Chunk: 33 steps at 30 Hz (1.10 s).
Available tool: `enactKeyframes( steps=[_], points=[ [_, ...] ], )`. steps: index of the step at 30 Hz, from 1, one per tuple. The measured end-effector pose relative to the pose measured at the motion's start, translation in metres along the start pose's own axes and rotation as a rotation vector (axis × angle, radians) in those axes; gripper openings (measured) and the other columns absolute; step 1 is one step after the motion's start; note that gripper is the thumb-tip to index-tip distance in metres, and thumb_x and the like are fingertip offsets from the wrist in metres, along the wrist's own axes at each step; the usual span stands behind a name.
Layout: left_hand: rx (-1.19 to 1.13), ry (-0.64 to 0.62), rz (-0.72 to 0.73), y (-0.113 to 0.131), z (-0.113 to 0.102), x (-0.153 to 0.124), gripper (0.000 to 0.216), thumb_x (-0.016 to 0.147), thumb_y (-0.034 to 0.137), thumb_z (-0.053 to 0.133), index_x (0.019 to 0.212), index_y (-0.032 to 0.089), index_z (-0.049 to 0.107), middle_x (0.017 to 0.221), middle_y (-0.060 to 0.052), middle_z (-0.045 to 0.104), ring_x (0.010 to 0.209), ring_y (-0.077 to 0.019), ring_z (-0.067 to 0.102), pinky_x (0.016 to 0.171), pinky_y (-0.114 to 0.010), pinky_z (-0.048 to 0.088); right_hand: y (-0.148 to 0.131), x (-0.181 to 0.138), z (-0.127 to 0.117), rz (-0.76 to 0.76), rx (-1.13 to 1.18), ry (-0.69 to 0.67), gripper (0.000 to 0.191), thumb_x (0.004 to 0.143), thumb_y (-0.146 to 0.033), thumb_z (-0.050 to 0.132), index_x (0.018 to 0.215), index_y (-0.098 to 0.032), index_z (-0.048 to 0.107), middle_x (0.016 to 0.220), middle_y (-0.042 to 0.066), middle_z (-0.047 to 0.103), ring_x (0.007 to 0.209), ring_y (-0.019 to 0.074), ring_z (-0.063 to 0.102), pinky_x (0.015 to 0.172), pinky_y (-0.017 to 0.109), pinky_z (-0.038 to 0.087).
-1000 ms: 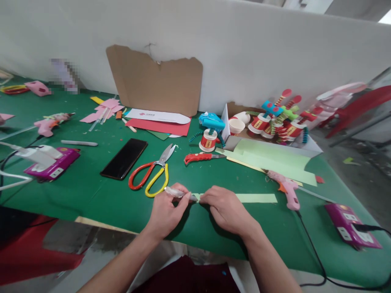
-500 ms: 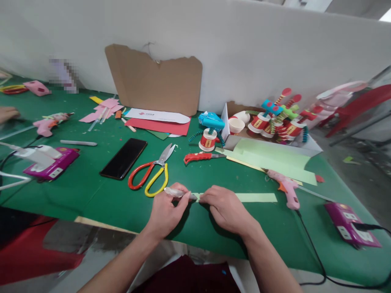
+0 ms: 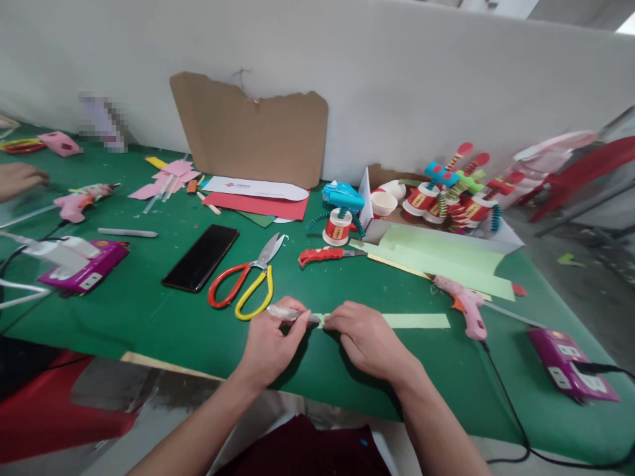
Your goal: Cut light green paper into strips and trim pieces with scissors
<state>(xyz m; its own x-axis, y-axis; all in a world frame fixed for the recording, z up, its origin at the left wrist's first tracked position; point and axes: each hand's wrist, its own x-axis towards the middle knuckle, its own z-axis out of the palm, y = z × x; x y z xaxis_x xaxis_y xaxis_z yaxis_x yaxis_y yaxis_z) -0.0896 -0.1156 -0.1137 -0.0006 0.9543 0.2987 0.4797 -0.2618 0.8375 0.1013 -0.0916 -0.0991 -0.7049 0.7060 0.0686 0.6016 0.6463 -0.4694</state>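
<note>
My left hand (image 3: pixel 272 344) is closed round a clear glue stick (image 3: pixel 290 315) and holds it level near the table's front edge. The stick's tip meets the left end of a pale green paper strip (image 3: pixel 419 321) lying flat on the green table (image 3: pixel 149 311). My right hand (image 3: pixel 364 337) pinches that end of the strip against the stick. Both hands touch at the fingertips.
Red and yellow scissors (image 3: pixel 245 279), a black phone (image 3: pixel 201 257) and a red utility knife (image 3: pixel 325 255) lie just beyond my hands. A pink glue gun (image 3: pixel 466 305) and purple power strip (image 3: pixel 570 365) sit right. Decorated paper cups (image 3: pixel 446 198) stand at the back. Another person's hand (image 3: pixel 20 178) shows far left.
My hands have hardly moved. Another person's hand has come into view at the far left edge and reached further in.
</note>
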Motion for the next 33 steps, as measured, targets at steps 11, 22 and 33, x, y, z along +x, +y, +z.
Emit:
enactKeyframes(
  steps=[11, 22, 33],
  points=[
    [0.021, -0.006, -0.003, -0.002, 0.0013, -0.001, 0.02, 0.086, 0.026, 0.052, 0.072, 0.018, 0.062, 0.066, 0.002, 0.065, 0.061, -0.0094, 0.061, 0.06, -0.017, 0.047, 0.0009, -0.0003, 0.0009, -0.006, 0.001, 0.007, 0.036, 0.078, -0.003, 0.04, 0.096, -0.014, 0.07, 0.088, 0.009, 0.07, 0.083, 0.0201, 0.057, 0.078, 0.032, 0.046],
    [0.017, 0.0, 0.016, -0.0026, 0.0028, 0.0007, 0.019, 0.087, 0.026, 0.052, 0.072, 0.018, 0.062, 0.067, 0.002, 0.065, 0.062, -0.0097, 0.062, 0.061, -0.018, 0.047, 0.0006, 0.0001, 0.0007, -0.005, 0.0, 0.011, 0.035, 0.078, -0.004, 0.04, 0.094, -0.014, 0.07, 0.087, 0.008, 0.069, 0.082, 0.02, 0.057, 0.077, 0.032, 0.046],
    [-0.083, 0.262, 0.121, -0.0089, -0.0028, -0.0041, 0.008, 0.087, 0.02, 0.057, 0.083, 0.019, 0.065, 0.084, -0.001, 0.069, 0.081, -0.0128, 0.066, 0.078, -0.024, 0.053, 0.0034, -0.0013, 0.0039, -0.099, 0.099, 0.242, 0.035, 0.08, -0.005, 0.039, 0.099, -0.017, 0.067, 0.098, 0.008, 0.072, 0.087, 0.0199, 0.062, 0.08, 0.035, 0.048]
  ],
)
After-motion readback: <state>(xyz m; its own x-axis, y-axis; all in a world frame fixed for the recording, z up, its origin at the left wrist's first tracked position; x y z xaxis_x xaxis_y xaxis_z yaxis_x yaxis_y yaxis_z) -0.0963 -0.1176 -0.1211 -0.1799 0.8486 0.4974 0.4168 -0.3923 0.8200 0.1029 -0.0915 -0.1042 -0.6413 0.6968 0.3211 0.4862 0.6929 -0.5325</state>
